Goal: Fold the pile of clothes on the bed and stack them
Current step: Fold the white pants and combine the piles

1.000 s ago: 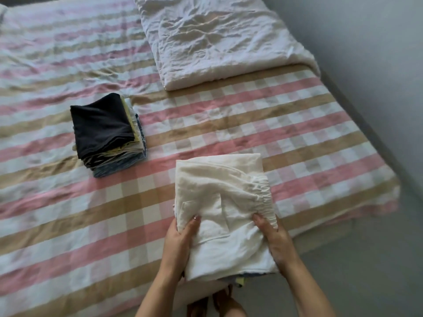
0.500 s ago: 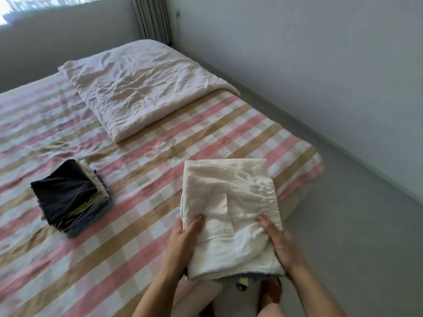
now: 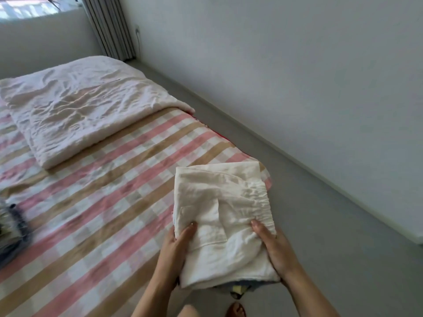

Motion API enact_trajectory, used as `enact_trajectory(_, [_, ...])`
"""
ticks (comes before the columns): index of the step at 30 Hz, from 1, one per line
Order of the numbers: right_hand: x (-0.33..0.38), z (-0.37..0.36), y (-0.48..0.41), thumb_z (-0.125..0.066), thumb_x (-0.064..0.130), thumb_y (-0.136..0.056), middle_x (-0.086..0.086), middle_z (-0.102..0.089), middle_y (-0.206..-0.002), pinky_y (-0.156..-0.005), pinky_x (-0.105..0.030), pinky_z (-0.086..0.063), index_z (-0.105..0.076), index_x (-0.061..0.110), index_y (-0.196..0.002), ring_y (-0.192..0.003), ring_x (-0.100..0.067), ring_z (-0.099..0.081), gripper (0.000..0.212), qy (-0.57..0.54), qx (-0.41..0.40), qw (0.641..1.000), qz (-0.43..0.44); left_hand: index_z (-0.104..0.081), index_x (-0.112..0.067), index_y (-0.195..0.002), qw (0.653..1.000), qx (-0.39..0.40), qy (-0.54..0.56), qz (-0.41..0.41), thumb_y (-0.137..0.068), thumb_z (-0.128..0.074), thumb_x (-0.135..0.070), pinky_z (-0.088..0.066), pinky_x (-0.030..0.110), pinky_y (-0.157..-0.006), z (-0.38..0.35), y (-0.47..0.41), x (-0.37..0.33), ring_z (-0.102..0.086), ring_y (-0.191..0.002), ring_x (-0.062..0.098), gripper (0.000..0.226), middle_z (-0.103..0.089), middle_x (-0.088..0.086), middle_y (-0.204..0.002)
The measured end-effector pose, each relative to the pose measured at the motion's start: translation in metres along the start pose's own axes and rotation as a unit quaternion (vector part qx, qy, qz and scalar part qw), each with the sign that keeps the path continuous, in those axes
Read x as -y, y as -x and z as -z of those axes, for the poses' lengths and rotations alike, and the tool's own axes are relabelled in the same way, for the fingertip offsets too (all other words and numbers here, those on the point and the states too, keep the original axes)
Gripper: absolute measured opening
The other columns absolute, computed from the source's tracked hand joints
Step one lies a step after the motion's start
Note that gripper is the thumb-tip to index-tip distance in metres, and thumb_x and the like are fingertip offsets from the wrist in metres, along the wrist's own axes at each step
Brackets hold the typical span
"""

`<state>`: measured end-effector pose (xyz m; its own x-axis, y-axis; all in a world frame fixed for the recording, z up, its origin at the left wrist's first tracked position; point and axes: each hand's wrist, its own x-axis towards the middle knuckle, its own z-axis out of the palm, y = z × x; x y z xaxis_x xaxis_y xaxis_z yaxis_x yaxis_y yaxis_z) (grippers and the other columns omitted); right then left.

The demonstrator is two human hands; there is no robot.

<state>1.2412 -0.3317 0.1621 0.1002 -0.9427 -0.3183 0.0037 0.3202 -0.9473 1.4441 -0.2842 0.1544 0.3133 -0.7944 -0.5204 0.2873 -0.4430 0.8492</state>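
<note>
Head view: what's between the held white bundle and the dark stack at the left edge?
Only bare striped bedsheet lies between the white bundle and the dark stack. Nothing else sits on that stretch in the head view.

I see a cream-white garment (image 3: 222,216), a pink, tan and white checked bedsheet (image 3: 119,188), and a pale, perhaps pinkish quilt (image 3: 75,115).

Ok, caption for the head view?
The left hand and right hand grip a folded white garment at the striped bed's corner.
</note>
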Motion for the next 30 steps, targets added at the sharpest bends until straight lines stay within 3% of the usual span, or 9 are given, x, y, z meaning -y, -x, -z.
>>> enact_trajectory(3, [0.002,0.031,-0.024,-0.063,0.023,-0.083,0.012,-0.073,-0.088,-0.061,-0.007,-0.046,-0.072,0.022,-0.085,-0.081,-0.001,-0.068,0.009,-0.006,0.006,1.000,-0.004,-0.063,-0.023,-0.104,1.000,-0.004,0.000,0.023,-0.069,-0.073,-0.041,-0.052,0.043,-0.087,-0.033,-0.011,0.003,-0.068,-0.092,0.022,0.040,-0.072,0.001,-0.099])
enact_trajectory(7, [0.005,0.051,-0.059,-0.062,0.021,-0.083,0.012,-0.073,-0.088,-0.060,-0.006,-0.047,-0.071,0.020,-0.089,-0.080,0.001,-0.068,0.010,-0.012,0.004,1.000,-0.012,-0.062,-0.025,-0.109,1.000,-0.007,-0.018,0.022,-0.054,-0.068,-0.057,-0.052,0.043,-0.087,-0.062,-0.040,-0.003,-0.068,-0.094,0.020,0.064,-0.071,-0.001,-0.102])
enact_trajectory(11, [0.009,0.053,-0.104,-0.062,0.026,-0.080,0.010,-0.073,-0.093,-0.065,-0.010,-0.048,-0.071,0.022,-0.091,-0.087,-0.004,-0.068,0.015,-0.016,0.019,0.999,-0.030,-0.065,-0.025,-0.101,1.000,-0.005,-0.010,0.025,-0.064,-0.074,-0.050,-0.053,0.036,-0.078,-0.078,-0.076,-0.012,-0.070,-0.086,0.017,0.045,-0.074,-0.004,-0.094])
enact_trajectory(16, [0.024,0.042,-0.169,-0.063,0.036,-0.074,0.008,-0.072,-0.101,-0.070,-0.012,-0.050,-0.070,0.027,-0.097,-0.095,-0.007,-0.067,0.026,-0.018,0.051,0.998,-0.036,-0.063,-0.029,-0.100,0.999,-0.038,-0.011,0.021,-0.066,-0.072,-0.051,-0.052,0.030,-0.075,-0.087,-0.131,-0.033,-0.068,-0.087,0.013,0.041,-0.072,-0.007,-0.095])
enact_trajectory(19, [0.035,0.030,-0.208,-0.062,0.036,-0.075,0.009,-0.072,-0.100,-0.069,-0.012,-0.050,-0.071,0.034,-0.095,-0.094,-0.008,-0.067,0.022,-0.010,0.079,0.996,-0.038,-0.064,-0.028,-0.094,0.998,-0.061,-0.005,0.009,-0.065,-0.066,-0.047,-0.053,0.034,-0.078,-0.090,-0.162,-0.048,-0.068,-0.088,0.015,0.035,-0.072,-0.006,-0.093])
enact_trajectory(22, [0.042,0.017,-0.247,-0.062,0.037,-0.074,0.007,-0.072,-0.098,-0.071,-0.017,-0.051,-0.070,0.039,-0.094,-0.089,-0.007,-0.068,0.021,0.012,0.099,0.994,-0.039,-0.063,-0.026,-0.095,0.996,-0.085,0.007,0.006,-0.077,-0.069,-0.040,-0.051,0.029,-0.072,-0.089,-0.190,-0.060,-0.068,-0.087,0.014,0.023,-0.072,-0.005,-0.095])
enact_trajectory(25, [0.040,0.006,-0.288,-0.065,0.045,-0.068,0.010,-0.072,-0.099,-0.079,-0.025,-0.050,-0.071,0.037,-0.095,-0.094,-0.008,-0.067,0.028,0.027,0.111,0.991,-0.072,-0.061,-0.024,-0.100,0.995,-0.102,0.021,0.006,-0.072,-0.068,-0.044,-0.051,0.029,-0.072,-0.087,-0.220,-0.068,-0.067,-0.089,0.016,0.035,-0.070,-0.002,-0.098])
enact_trajectory(27, [0.038,-0.001,-0.320,-0.064,0.047,-0.067,0.014,-0.072,-0.095,-0.073,-0.018,-0.049,-0.071,0.039,-0.092,-0.090,-0.004,-0.067,0.027,0.041,0.132,0.987,-0.086,-0.058,-0.028,-0.099,0.993,-0.118,0.029,0.007,-0.065,-0.062,-0.049,-0.050,0.022,-0.067,-0.089,-0.244,-0.073,-0.066,-0.087,0.012,0.041,-0.068,-0.006,-0.097])
enact_trajectory(30, [0.032,-0.014,-0.371,-0.064,0.046,-0.067,0.015,-0.072,-0.093,-0.069,-0.013,-0.049,-0.069,0.029,-0.096,-0.087,0.000,-0.066,0.034,0.061,0.155,0.981,-0.097,-0.056,-0.032,-0.101,0.988,-0.151,0.026,-0.006,-0.064,-0.060,-0.052,-0.048,0.014,-0.060,-0.092,-0.284,-0.074,-0.064,-0.082,0.003,0.042,-0.065,-0.011,-0.098])
